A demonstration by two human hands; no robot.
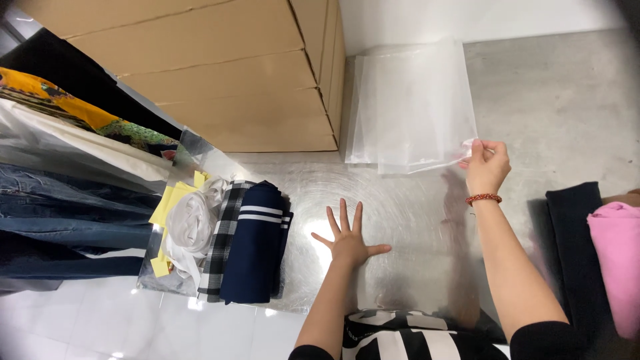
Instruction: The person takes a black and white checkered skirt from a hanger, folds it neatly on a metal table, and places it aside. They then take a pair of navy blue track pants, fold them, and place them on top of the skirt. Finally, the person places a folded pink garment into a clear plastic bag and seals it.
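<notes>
My left hand (pixel 347 239) lies flat on the shiny metal table (pixel 413 213), fingers spread, holding nothing. My right hand (pixel 487 165) pinches the near right corner of a stack of clear plastic bags (pixel 410 107) that lies at the back of the table. A red bead bracelet sits on that wrist. A folded navy garment with white stripes (pixel 253 243) lies left of my left hand, next to a black-and-white plaid piece (pixel 223 233) and a white garment (pixel 190 223).
Large cardboard boxes (pixel 227 67) stand at the back left. Clothes hang on the left, among them jeans (pixel 67 213) and a yellow patterned piece (pixel 73 107). A black cloth (pixel 577 247) and a pink garment (pixel 617 260) lie at the right edge.
</notes>
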